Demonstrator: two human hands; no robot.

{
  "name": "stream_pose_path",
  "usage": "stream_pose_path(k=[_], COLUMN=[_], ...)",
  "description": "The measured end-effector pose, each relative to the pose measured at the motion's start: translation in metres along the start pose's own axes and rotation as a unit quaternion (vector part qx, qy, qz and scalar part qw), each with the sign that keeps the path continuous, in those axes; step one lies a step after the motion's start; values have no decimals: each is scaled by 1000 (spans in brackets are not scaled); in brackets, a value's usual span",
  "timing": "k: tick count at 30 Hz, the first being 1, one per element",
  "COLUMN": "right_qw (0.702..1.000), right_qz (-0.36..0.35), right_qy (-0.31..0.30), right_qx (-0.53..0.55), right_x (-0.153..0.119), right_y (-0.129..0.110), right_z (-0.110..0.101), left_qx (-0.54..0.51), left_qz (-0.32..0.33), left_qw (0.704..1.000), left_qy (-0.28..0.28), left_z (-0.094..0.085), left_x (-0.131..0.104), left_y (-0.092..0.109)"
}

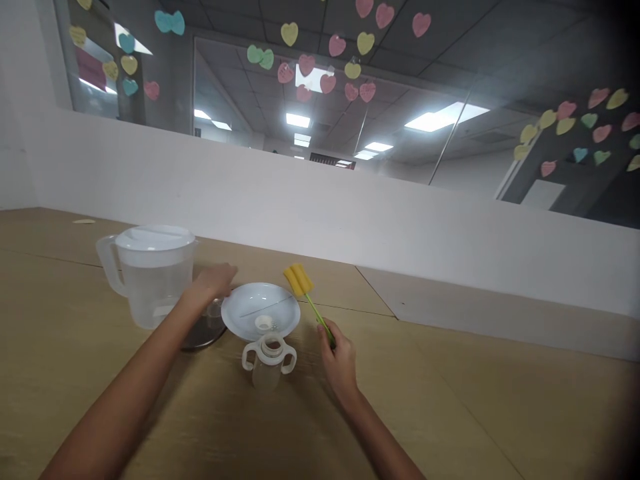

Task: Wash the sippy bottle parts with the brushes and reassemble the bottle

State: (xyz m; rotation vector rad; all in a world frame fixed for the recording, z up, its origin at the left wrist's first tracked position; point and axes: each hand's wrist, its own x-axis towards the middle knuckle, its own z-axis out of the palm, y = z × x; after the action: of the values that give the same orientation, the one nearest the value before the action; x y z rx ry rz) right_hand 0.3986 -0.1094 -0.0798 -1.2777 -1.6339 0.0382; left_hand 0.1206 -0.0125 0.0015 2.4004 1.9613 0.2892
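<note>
My right hand [340, 360] is closed round the green handle of a sponge bottle brush [300, 280], its yellow head raised to the upper left. My left hand [213, 283] reaches over a dark round tray [200, 339], between the pitcher and the bowl; most of its fingers are hidden. Below that hand, a small clear item [215, 309] is partly covered. A white bowl [235, 320] holds a small white ring [264, 323] and something thin that I cannot make out. In front of the bowl stands an uncapped baby bottle [267, 375] with two white handles, upright.
A lidded clear plastic pitcher [159, 287] stands at the left on the wooden table [475, 393]. Behind the table runs a low white wall [320, 213], topped by glass with heart-shaped paper notes [337, 45]. A pale flat scrap [84, 221] lies at the far left.
</note>
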Motion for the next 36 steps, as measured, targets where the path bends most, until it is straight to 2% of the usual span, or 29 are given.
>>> stream_pose_path(k=[2, 5, 8, 10, 13, 16, 19, 22, 24, 26, 30, 33, 36], right_qw=[1000, 1000, 1000, 1000, 1000, 999, 998, 998, 998, 999, 999, 999, 999], right_qz=[-6, -15, -14, -13, -7, 4, -4, -14, -18, -21, -4, 0, -4], right_qy=[2, -2, -9, -7, -1, 1, -15, -25, -20, -21, -22, -21, -22], right_qx=[1, 6, 10, 12, 19, 39, 58, 58, 52, 41, 25, 31, 33], right_x=[0, -1, -2, -1, -1, -4, -9, -14, -15, -14, -12, -11, -11], right_y=[-1, -3, -3, -3, -4, -6, -7, -7, -6, -4, 0, 1, 0], right_z=[0, 0, 0, 0, -1, 0, 4, 9, 10, 10, 9, 9, 10], left_qx=[-42, -133, -138, -142, -159, -205, -287, -362, -390, -381, -256, -192, -186], left_qz=[72, 213, 227, 224, 231, 235, 225, 215, 190, 146, 73, 45, 30], left_qw=[996, 967, 963, 963, 959, 950, 931, 902, 890, 892, 920, 944, 959], left_qy=[2, -49, -52, -44, -41, -22, 31, 92, 140, 195, 288, 263, 213], left_z=[1, 22, 47, 54, 41, 12, -15, -26, -24, -16, 7, 24, 37], left_x=[-4, -6, -6, -5, -7, -12, -18, -25, -30, -37, -54, -59, -58], left_y=[20, 55, 78, 81, 73, 61, 55, 52, 48, 38, 3, -25, -44])
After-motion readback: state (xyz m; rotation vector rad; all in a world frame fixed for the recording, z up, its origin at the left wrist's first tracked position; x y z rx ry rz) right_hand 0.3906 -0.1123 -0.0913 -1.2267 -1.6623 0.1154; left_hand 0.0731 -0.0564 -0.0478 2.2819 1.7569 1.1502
